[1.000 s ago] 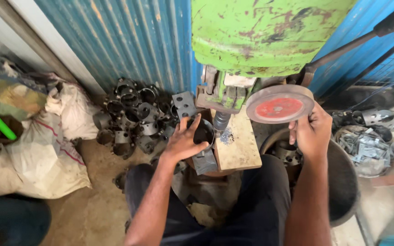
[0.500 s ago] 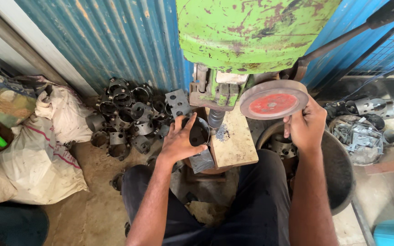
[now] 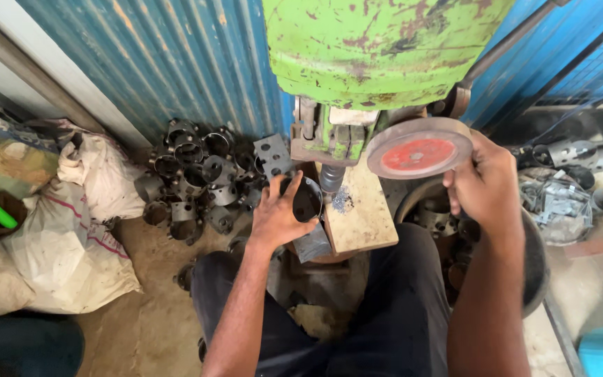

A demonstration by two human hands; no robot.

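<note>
Left hand (image 3: 278, 218) curled in a grip around a dark metal ring (image 3: 306, 199), held on the wooden block (image 3: 361, 213) right beside the punch (image 3: 331, 179) of the green press (image 3: 385, 49). Right hand (image 3: 484, 183) pressed together on the rim of the red-faced handwheel (image 3: 419, 148), right of the punch. Left of the press, against the blue corrugated wall (image 3: 141, 63), a heap of similar rings (image 3: 197, 178); farther left, white sacks (image 3: 71, 237).
</note>
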